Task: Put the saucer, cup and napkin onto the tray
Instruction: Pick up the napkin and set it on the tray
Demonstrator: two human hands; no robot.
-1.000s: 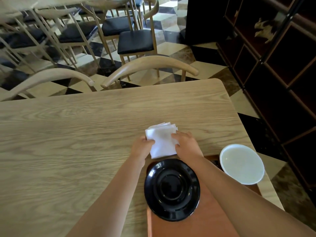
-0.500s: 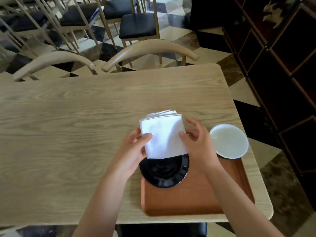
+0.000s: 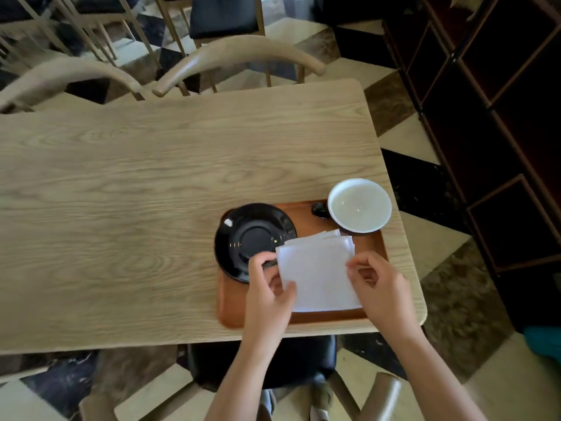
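Both hands, left hand (image 3: 267, 287) and right hand (image 3: 379, 291), pinch one folded white paper napkin (image 3: 318, 273) over one brown rectangular tray (image 3: 306, 218) holding one black saucer (image 3: 253, 235) and one white cup (image 3: 359, 205), on the light wood bench (image 3: 151, 192); checkered floor (image 3: 409, 138) beyond.

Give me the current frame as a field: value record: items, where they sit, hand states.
surface: wooden table
tray: brown, at the table's near right corner
saucer: black, on the tray's left end, rim overhanging the tray edge
cup: white, at the tray's far right corner, dark handle toward the saucer
napkin: white, folded, over the tray, one corner overlapping the saucer
left hand: pinching the napkin's left edge
right hand: pinching the napkin's right edge
napkin released: no
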